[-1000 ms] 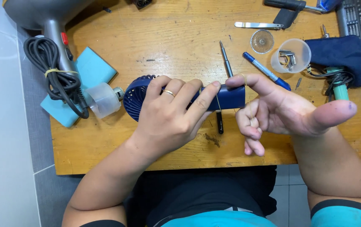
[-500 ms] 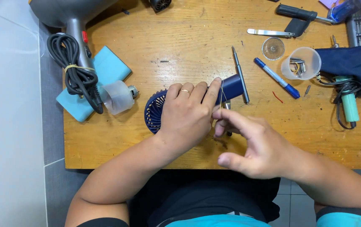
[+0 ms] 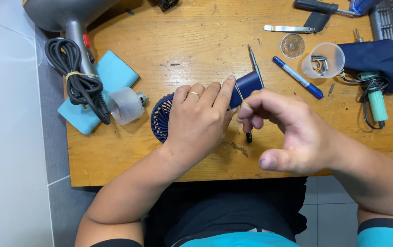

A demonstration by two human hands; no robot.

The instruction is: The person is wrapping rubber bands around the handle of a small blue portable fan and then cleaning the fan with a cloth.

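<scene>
Left hand (image 3: 201,119) clamped flat over a small navy fan (image 3: 162,118) at table centre; right hand (image 3: 288,132), fingers pinched together on a thin wire (image 3: 239,93) at the fan's handle. Far right: blue marker (image 3: 297,77), clear cup (image 3: 324,59); left: pale-blue pad (image 3: 109,73), coiled black cord (image 3: 80,82).

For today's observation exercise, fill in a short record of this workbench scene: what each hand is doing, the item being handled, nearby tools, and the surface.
Left hand: left hand presses down on the small blue fan
Right hand: right hand pinches a thin wire at the fan's handle end
Nearby tools: blue pen, plastic cup with small parts, soldering iron
Left side: hair dryer
Surface: wooden table
</scene>
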